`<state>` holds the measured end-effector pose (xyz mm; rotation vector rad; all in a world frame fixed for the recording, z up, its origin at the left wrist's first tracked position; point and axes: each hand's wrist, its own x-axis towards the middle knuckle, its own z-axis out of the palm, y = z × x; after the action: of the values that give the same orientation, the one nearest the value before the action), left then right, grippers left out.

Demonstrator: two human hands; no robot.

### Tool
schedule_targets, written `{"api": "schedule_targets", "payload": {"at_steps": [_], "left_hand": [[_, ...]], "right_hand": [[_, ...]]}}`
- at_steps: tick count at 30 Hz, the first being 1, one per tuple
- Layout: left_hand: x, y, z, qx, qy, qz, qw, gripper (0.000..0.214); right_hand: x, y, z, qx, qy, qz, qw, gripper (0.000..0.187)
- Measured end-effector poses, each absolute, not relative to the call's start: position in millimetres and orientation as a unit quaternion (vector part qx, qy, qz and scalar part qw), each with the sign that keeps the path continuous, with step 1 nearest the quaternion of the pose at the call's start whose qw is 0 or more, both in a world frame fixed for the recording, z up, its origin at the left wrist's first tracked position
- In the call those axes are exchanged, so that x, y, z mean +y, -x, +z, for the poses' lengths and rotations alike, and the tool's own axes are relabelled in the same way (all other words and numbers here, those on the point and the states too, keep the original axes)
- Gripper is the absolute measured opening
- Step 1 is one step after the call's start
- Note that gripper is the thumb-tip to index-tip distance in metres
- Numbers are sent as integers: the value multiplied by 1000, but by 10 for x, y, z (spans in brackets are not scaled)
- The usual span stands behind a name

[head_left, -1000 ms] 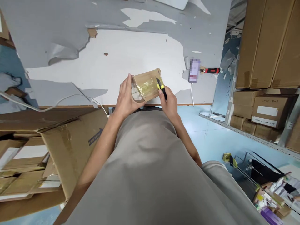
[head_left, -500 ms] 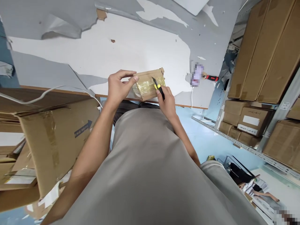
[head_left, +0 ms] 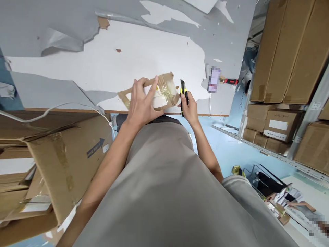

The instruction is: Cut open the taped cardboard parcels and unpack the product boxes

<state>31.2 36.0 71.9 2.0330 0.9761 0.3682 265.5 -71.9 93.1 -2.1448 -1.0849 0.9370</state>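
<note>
A flat cardboard box [head_left: 168,82] with yellowish clear tape and a white label lies at the table's near edge. My left hand [head_left: 144,99] grips it from above, its spread fingers across the label and the thumb at the near side. Part of the label is hidden under the fingers. Just right of the box, my right hand [head_left: 189,108] is closed around a black and yellow utility knife [head_left: 183,92]. The knife's blade is out and points away from me, apart from the box.
On the table [head_left: 154,44], covered in torn grey film, lie a blurred-out device [head_left: 214,79] with a white cable and a red and black handled tool [head_left: 231,81]. A large carton [head_left: 69,154] stands at left. Shelves of boxes [head_left: 285,51] are at right. Another person's arm [head_left: 302,204] shows lower right.
The box has been turned so its labelled face shows, and my left hand has moved from its corner to across its top. The knife has come away from the box to the right.
</note>
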Motion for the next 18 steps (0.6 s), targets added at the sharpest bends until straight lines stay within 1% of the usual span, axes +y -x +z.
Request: {"api": "schedule_targets", "payload": {"at_steps": [3,6,8,12,18], "left_hand": [[478,-110,665,404,-820,107,391,127],[572,-13,452,391,-837,67,377,124],[598,-20,336,380,-843,63,376,118],[586,-143,266,379,-831,94,395,98],[543,-249,193,397,-791,142,443,86]], "right_hand": [[-663,-2526,811,-392,774,410,282,54],[-603,-2367,672,-410,762,433,251,45],[-567,-2274,599,-433,761,428,223,42],[-491,-2157,542,-474,766,403,163,46],[-331,-2085,747,-514,765,382,76,45]]}}
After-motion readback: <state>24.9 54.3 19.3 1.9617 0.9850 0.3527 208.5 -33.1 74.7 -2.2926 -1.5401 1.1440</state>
